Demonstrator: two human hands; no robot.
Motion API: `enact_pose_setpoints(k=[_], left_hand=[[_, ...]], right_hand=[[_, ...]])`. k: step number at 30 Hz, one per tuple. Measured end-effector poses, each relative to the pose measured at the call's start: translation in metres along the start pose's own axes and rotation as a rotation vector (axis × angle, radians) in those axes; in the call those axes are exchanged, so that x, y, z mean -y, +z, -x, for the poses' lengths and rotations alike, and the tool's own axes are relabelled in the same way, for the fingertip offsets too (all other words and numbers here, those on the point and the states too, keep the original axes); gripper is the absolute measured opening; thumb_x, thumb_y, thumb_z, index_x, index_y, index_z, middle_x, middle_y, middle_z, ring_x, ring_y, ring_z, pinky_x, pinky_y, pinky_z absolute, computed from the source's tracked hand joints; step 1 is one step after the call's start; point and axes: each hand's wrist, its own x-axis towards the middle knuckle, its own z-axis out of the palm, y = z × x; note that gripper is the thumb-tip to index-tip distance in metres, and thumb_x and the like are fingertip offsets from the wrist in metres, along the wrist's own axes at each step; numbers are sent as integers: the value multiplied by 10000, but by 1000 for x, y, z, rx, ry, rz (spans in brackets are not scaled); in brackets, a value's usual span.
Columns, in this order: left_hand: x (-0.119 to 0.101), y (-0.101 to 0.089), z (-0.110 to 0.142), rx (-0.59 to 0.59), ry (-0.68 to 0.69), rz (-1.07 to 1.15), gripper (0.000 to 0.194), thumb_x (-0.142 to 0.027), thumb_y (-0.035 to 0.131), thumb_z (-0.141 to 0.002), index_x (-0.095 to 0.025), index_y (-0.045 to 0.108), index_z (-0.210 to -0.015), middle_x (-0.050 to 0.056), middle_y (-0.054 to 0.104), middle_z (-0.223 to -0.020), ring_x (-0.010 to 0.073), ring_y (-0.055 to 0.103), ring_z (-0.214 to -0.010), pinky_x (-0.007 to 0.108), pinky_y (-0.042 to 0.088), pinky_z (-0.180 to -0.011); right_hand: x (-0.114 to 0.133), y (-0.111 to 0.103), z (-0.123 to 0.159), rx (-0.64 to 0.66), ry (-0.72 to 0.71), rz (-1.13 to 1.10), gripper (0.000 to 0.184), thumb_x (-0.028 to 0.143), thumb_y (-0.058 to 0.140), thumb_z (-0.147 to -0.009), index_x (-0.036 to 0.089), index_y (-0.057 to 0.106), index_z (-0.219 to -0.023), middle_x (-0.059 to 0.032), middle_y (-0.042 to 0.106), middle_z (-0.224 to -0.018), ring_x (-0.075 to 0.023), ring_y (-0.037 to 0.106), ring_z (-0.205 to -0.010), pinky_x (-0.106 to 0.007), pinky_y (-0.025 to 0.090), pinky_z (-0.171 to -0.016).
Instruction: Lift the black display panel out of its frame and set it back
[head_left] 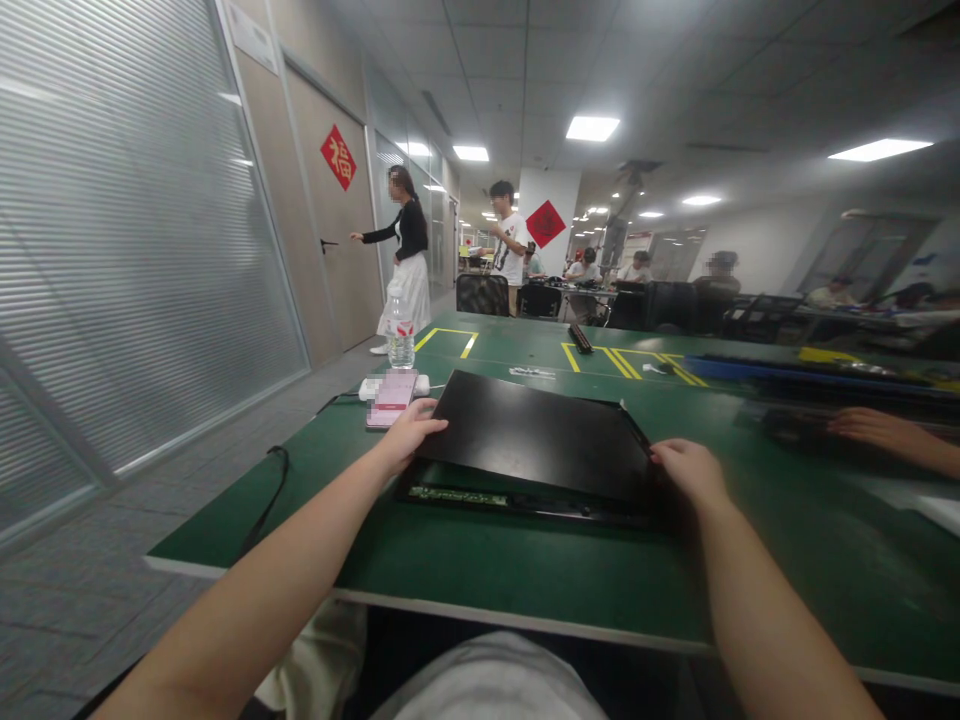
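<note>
A flat black panel (540,430), which looks like a display screen, lies tilted over a shallow black frame (585,512) on the green table. Along the frame's near side a strip of green circuit board (457,496) shows; the rest of its inside is covered by the panel. My left hand (409,432) is closed on the panel's left edge, thumb on top. At the right end, my right hand (688,470) has its fingers pinched at the edge where panel and frame meet. Which of the two it grips I cannot tell.
Left of the panel lie a phone (391,398) and a white charger, with a water bottle (401,335) behind. A dark strip-shaped object (580,338) lies near yellow tape marks. Another person's hand (874,425) is at the right. A black cable (266,495) hangs over the left edge.
</note>
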Motion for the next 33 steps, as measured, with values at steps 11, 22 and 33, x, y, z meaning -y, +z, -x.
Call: enact_pose_setpoints(k=[11, 22, 33], left_hand=[[-1, -1, -1, -17, 29, -39, 474, -122, 816, -593, -187, 622, -1020, 43, 748, -911, 222, 726, -795, 332, 578, -732], [5, -10, -5, -66, 138, -386, 337, -232, 865, -537, -182, 683, -817, 31, 699, -783, 300, 702, -897, 329, 557, -708], [13, -17, -14, -24, 281, -669, 223, -242, 846, -520, -209, 656, -632, 60, 673, -810, 324, 658, -983, 359, 556, -803]], right_hand=[[-4, 4, -4, 2, -10, 4, 219, 341, 604, -737, 239, 788, -798, -66, 775, -876, -259, 695, -881, -313, 483, -718], [1, 0, -1, 24, 24, -71, 227, 344, 586, -731, 233, 776, -788, -58, 776, -855, -263, 686, -897, -337, 470, -757], [-4, 2, -4, 17, 54, -214, 244, 357, 595, -667, 219, 769, -769, -76, 769, -788, -271, 686, -857, -369, 468, -785]])
